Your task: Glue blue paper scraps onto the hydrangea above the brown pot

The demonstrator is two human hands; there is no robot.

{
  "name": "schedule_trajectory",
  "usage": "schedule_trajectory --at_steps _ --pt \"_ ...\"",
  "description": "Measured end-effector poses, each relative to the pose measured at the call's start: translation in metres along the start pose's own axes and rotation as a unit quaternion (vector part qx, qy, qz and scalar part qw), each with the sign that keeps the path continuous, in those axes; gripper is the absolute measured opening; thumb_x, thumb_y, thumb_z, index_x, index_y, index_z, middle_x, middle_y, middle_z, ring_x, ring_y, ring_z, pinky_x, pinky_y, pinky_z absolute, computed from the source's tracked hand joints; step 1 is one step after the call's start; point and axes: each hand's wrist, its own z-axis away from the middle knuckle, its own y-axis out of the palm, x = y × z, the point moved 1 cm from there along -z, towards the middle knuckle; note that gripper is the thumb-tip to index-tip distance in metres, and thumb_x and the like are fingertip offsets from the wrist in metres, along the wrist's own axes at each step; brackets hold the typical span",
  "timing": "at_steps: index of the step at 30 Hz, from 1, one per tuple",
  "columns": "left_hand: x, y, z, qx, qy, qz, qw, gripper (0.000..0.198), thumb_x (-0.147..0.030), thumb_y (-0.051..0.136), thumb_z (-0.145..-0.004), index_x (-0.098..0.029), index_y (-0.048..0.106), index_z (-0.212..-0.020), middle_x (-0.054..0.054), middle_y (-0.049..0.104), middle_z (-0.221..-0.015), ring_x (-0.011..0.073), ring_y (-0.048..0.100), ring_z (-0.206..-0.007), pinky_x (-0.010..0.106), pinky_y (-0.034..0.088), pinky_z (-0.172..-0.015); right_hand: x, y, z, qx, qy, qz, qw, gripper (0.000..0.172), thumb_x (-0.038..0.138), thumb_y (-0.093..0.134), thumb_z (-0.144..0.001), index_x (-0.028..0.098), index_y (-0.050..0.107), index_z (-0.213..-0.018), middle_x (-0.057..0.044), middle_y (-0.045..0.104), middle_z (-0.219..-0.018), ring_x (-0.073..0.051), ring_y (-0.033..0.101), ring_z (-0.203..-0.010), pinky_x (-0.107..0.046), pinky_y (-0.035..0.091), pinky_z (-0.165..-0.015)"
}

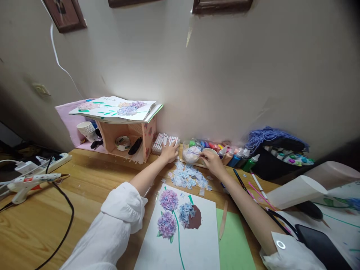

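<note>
My left hand rests with its fingers spread on a box of white markers. My right hand reaches to the back of the table, thumb and fingers pinched at the edge of a clear plastic container of pale paper scraps. What is in the pinch is too small to make out. In front of both hands lies a loose pile of light blue paper pieces. Nearer me, a white sheet bears two purple paper-petal flowers, a part-blue flower and a bare brown patch.
Paint bottles line the wall on the right, beside a black bag. Left are a pink shelf, paper cups, a hot glue gun and a power strip. A wooden stick lies on green paper.
</note>
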Motion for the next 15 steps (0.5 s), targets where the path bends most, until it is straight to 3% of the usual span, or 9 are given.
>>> schedule_trajectory --at_steps 4,8,15 --pt "0.006 0.001 -0.006 0.014 0.017 0.003 1.0 0.05 -0.04 0.03 -0.092 -0.029 0.038 -0.139 0.004 0.029 -0.153 0.0349 0.017 -0.141 0.066 0.011 -0.108 0.004 0.007 -0.002 0.011 0.008 0.019 1.0 0.013 0.013 0.05 -0.085 0.016 0.063 -0.083 -0.01 0.067 -0.084 -0.022 0.063 -0.079 -0.033 0.047 -0.073" --pt "0.016 -0.009 -0.002 0.026 0.04 0.004 0.999 0.066 -0.045 0.039 -0.088 -0.016 0.024 -0.146 0.014 0.02 -0.154 0.0327 0.011 -0.143 0.062 0.002 -0.111 0.016 0.021 -0.004 0.021 0.038 0.058 0.997 0.017 0.014 0.046 -0.088 0.015 0.063 -0.085 -0.011 0.066 -0.089 -0.022 0.061 -0.085 -0.031 0.045 -0.075" --pt "0.02 -0.04 0.054 0.019 0.092 -0.001 0.996 0.07 -0.034 0.05 -0.084 -0.011 0.023 -0.144 0.018 0.015 -0.155 0.0306 0.007 -0.144 0.058 -0.002 -0.113 0.04 0.045 -0.02 0.049 0.119 0.138 0.982 0.026 0.007 0.037 -0.089 0.012 0.062 -0.088 -0.013 0.066 -0.095 -0.022 0.058 -0.087 -0.029 0.041 -0.074"
